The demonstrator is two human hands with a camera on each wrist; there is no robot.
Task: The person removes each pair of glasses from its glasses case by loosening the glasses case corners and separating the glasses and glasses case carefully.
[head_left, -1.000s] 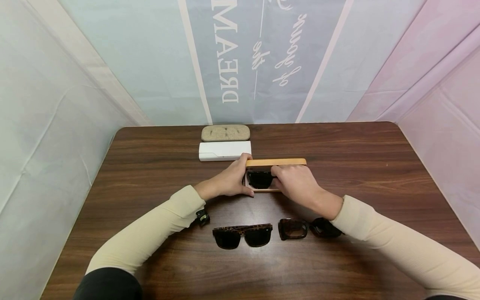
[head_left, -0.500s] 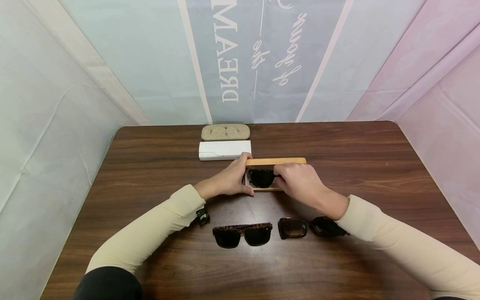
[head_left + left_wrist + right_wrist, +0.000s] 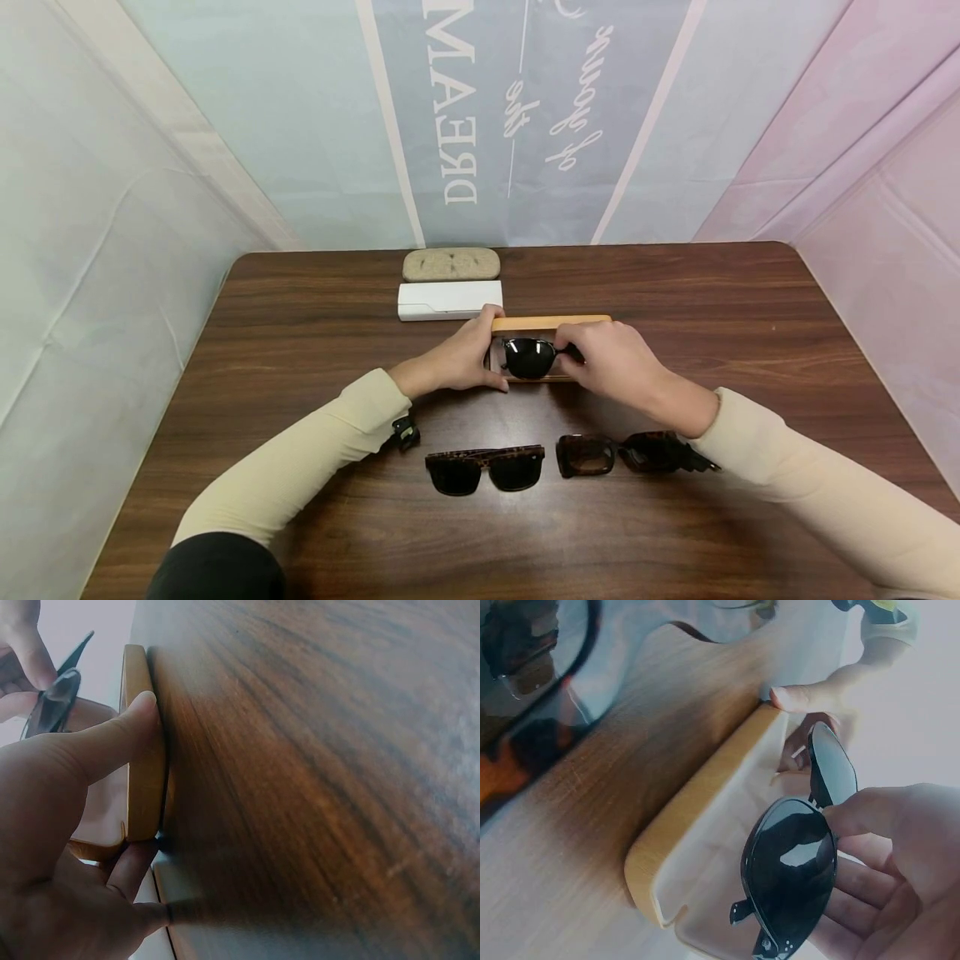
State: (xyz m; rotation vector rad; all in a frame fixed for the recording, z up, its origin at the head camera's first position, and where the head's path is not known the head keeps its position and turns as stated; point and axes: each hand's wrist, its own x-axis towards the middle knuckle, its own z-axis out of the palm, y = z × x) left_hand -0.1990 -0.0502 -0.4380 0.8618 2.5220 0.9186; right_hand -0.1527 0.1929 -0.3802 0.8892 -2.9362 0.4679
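Observation:
An orange-yellow glasses case (image 3: 551, 322) with a pale lining lies open on the table. My left hand (image 3: 465, 357) grips its left end; in the left wrist view the thumb presses on one wall (image 3: 144, 787) and the fingers reach round the other side. Between thumb and fingers, my right hand (image 3: 615, 362) pinches black sunglasses (image 3: 529, 358) near the bridge. The right wrist view has these sunglasses (image 3: 789, 866) tilted over the case's lining, apart from its floor. Part of the frame is hidden by the right hand.
Behind the case lie a white glasses case (image 3: 450, 301) and a beige one (image 3: 451, 264). Nearer are folded tortoiseshell sunglasses (image 3: 485, 471) and a second tortoiseshell pair (image 3: 588, 457), beneath the right forearm. Fabric backdrops stand round the dark wooden table (image 3: 322, 308).
My right hand has drawn the black sunglasses a little to the right and tilted them up, so their lens now catches light. My left hand has stayed on the case.

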